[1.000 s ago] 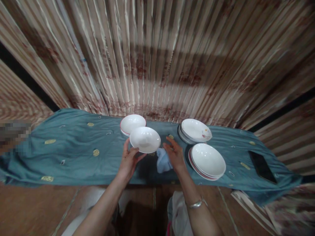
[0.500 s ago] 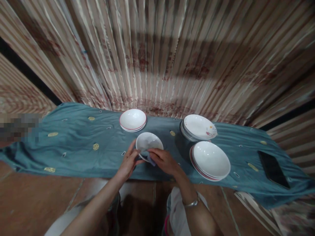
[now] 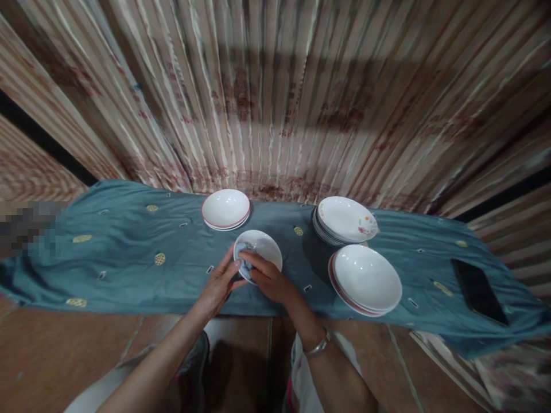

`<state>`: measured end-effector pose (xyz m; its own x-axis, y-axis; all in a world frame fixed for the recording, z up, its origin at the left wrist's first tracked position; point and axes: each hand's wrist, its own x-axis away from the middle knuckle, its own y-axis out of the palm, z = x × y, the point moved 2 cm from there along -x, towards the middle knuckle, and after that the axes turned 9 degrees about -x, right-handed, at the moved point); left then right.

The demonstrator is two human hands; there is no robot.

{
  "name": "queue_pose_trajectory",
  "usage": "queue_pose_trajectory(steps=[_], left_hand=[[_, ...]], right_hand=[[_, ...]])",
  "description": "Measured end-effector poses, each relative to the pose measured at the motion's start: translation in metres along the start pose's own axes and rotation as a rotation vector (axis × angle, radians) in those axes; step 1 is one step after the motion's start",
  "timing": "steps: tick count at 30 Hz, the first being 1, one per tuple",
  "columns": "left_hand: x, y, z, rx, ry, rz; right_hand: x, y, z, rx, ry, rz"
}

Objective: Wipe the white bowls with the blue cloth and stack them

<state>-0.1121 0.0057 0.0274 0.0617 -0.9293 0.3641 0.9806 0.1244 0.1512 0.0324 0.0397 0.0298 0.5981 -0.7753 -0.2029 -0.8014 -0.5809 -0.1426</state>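
Your left hand (image 3: 218, 285) grips the glossy white round bowl (image 3: 267, 246) by its left side. Your right hand (image 3: 270, 279) is closed on a crumpled light-blue cloth (image 3: 244, 256), pressed against the bowl's inner left wall. The bowl is tilted over the near middle of your teal-covered tabletop (image 3: 129, 258); you cannot tell whether its base touches. Far left of it: a stack of white red-rimmed dishes (image 3: 226, 209). To your right: white flower-patterned dishes (image 3: 346, 221), stacked far; a stack of white bowls (image 3: 368, 278), near. Farther right lies a flat black rectangular phone (image 3: 479, 291).
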Motion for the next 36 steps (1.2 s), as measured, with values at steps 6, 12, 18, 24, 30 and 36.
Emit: queue_pose_trajectory(steps=[6,12,18,24,30,36], left_hand=[[0.001,0.002,0.001,-0.049,0.01,-0.025],[0.004,0.003,0.004,-0.094,0.026,-0.072],[0.006,0.003,0.002,-0.114,0.032,-0.099],[0.006,0.006,0.004,-0.114,0.035,-0.098],[0.007,0.008,0.006,-0.141,0.04,-0.08],[0.005,0.006,0.003,-0.174,0.041,-0.097]], right_hand=[[-0.011,0.001,0.013,0.203,-0.077,0.095],[-0.014,-0.011,0.016,0.548,-0.047,0.169],[-0.004,-0.021,0.002,0.84,0.179,0.159],[0.006,-0.024,-0.002,0.848,0.271,0.08],[0.01,-0.026,-0.001,0.69,0.327,0.0],[0.007,-0.025,0.008,0.389,0.353,-0.007]])
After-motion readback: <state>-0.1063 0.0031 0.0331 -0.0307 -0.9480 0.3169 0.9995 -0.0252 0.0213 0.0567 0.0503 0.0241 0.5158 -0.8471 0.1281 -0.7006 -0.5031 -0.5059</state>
